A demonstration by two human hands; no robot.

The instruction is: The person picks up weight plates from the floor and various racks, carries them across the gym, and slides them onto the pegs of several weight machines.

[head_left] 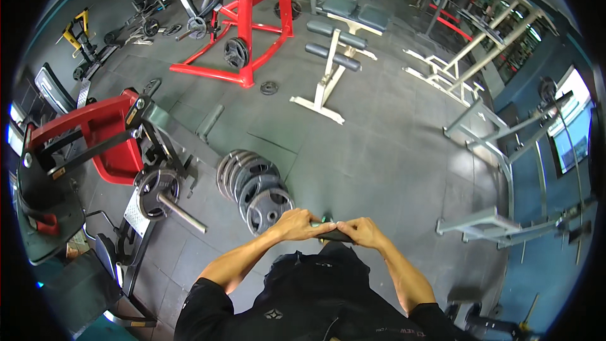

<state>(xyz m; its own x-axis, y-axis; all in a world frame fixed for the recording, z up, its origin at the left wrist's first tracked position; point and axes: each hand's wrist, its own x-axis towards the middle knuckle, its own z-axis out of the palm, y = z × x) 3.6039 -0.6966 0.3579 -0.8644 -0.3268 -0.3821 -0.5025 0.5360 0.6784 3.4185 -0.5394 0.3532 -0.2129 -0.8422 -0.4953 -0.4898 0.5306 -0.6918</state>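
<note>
My left hand (300, 225) and my right hand (361, 232) meet in front of my chest, both closed around a small dark object with a green tip (328, 220). What the object is I cannot tell, as the fingers cover most of it. My black shirt (315, 297) fills the view below the hands. Just left of my left hand a row of several round weight plates (252, 186) leans upright on the floor.
A red and black plate-loaded machine (95, 145) with a plate on its bar stands at the left. A red rack (243, 19) and a white bench with grey pads (338, 44) are farther back. White machine frames (499, 170) line the right. Dark rubber floor tiles (379, 151) lie ahead.
</note>
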